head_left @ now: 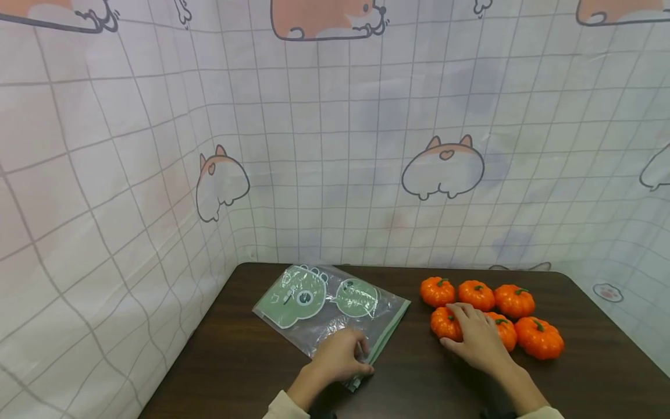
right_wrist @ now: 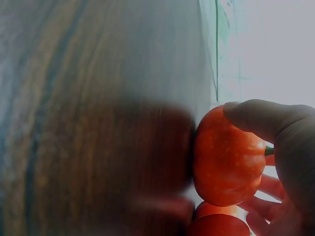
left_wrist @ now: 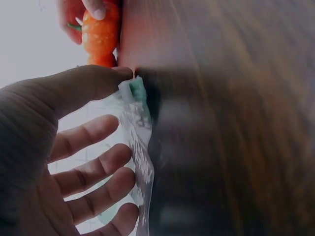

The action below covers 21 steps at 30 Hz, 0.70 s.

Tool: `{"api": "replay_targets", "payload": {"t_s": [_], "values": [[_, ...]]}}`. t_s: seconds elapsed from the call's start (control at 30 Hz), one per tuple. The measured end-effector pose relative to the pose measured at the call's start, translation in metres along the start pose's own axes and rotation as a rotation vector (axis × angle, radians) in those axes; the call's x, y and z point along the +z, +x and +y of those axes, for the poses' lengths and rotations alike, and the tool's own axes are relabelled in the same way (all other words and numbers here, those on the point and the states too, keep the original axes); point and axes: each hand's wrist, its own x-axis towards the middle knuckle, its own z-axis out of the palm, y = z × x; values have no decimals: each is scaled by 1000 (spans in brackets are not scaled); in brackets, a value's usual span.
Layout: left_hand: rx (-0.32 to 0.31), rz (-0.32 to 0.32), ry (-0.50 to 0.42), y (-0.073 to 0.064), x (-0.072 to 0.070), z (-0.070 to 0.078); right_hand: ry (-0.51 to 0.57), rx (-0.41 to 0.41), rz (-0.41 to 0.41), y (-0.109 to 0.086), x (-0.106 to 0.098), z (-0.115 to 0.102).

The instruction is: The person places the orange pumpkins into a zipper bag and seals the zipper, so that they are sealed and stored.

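A clear zip bag (head_left: 327,317) with a green cartoon print lies slantwise on the dark table, its green-edged opening toward the right. My left hand (head_left: 339,356) rests at the bag's near corner. In the left wrist view the thumb touches the end of the green zip strip (left_wrist: 138,88), while the other fingers are spread loosely along the bag's side. My right hand (head_left: 478,337) grips the front-left small orange pumpkin (head_left: 445,324). Seen from the right wrist, the thumb lies on one side of that pumpkin (right_wrist: 229,160) and the fingers reach round the other, partly hidden.
Several more small orange pumpkins stand close around the right hand: three in a back row (head_left: 476,295), others beside the held one, such as the front-right pumpkin (head_left: 539,337). A white gridded cloth (head_left: 335,233) with dog drawings hangs behind the dark wooden table (head_left: 225,349).
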Motion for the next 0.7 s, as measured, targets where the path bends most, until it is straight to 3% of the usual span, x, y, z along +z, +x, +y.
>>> {"api": "replay_targets", "payload": {"t_s": [0.4, 0.7], "values": [[-15, -34, 2, 2, -5, 0, 84, -30, -39, 6, 0, 0], [-15, 1, 78, 5, 0, 3, 150, 0, -111, 14, 5, 3]]}}
